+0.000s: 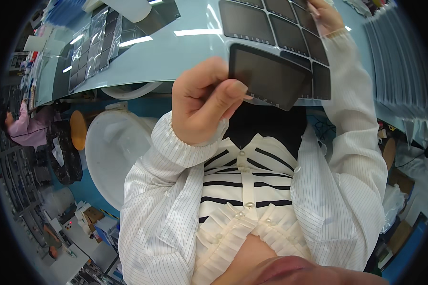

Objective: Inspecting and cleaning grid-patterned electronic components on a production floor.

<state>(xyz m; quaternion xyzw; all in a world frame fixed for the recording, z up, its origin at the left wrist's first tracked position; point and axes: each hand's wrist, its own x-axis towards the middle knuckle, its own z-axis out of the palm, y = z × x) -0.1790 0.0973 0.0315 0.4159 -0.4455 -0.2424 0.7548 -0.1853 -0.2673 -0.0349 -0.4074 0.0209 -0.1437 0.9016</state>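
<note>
My left hand (204, 97) pinches a dark, see-through rectangular panel (268, 76) by its lower left corner, thumb on top. The panel has a black border with small pale marks along one edge. It is tilted in front of a clear sheet holding rows of similar dark panels (290, 35), and covers part of it. At the sheet's far right edge, my right hand (327, 19) holds the sheet with bent fingers; the picture's upper edge cuts off part of this hand.
More dark panels in clear film (92, 50) lie on the pale glass-topped table (152, 57) at the left. A tall stack of thin sheets (397, 61) stands at the right. Below the table's edge is a white tub (111, 152). A person in pink (31, 126) is at far left.
</note>
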